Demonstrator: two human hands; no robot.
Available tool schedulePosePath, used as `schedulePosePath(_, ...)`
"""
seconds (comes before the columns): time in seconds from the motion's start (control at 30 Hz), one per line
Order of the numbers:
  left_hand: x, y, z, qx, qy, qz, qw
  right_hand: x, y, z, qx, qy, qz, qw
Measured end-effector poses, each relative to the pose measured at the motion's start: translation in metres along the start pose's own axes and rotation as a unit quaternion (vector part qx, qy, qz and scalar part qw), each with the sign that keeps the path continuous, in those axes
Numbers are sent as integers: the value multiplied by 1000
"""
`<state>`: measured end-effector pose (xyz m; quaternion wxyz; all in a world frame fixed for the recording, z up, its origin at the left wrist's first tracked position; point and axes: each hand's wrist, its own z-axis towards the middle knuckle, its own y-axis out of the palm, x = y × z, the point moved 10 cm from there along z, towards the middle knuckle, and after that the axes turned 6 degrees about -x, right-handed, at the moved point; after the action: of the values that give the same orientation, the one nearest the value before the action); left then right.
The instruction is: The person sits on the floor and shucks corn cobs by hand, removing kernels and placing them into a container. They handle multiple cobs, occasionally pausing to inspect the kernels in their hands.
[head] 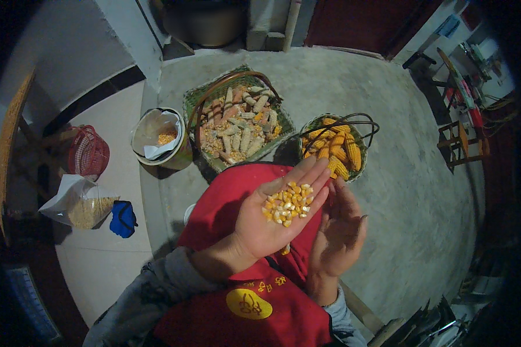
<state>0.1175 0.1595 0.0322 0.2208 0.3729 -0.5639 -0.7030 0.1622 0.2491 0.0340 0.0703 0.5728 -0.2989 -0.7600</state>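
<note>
Palm up above my lap, my left hand (252, 221) bears a loose heap of yellow and whitish corn kernels (288, 204). Close beside it on the right is my right hand (336, 238), its fingers loosely curved and apart, with nothing seen in it. A red apron (219, 204) covers my lap. Below the left hand a small piece of corn (285, 249) shows, mostly hidden. Just beyond the fingertips stands a round basket of yellow corn ears (347, 149). A larger woven basket (282, 134) ahead holds bare cobs (243, 139) and scattered kernels.
A bucket (173, 160) with a white liner and some kernels stands left of the large basket. Farther left are a red mesh basket (89, 152), a clear plastic bag of grain (89, 210) and a blue pouch (123, 219). A small wooden stool (460, 143) stands at right.
</note>
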Motion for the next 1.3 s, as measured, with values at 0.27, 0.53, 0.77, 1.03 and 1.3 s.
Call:
schedulePosePath(0.27, 3, 3, -1, 9, 11, -4, 1000, 8, -8, -5, 12, 14, -1, 1000)
schedulePosePath(0.53, 6, 2, -2, 7, 10, 3, 1000, 16, -12, -9, 12, 33, -6, 999)
schedulePosePath(0.77, 6, 4, -1, 3, 7, 1, 1000, 22, -12, -9, 6, 61, -2, 998)
schedulePosePath(1.03, 7, 6, -1, -1, 3, 5, 1000, 26, -11, -10, 7, 72, -4, 997)
schedulePosePath(1.3, 5, 6, -1, -3, 0, -1, 1000, 26, -10, -10, 8, 74, -37, 997)
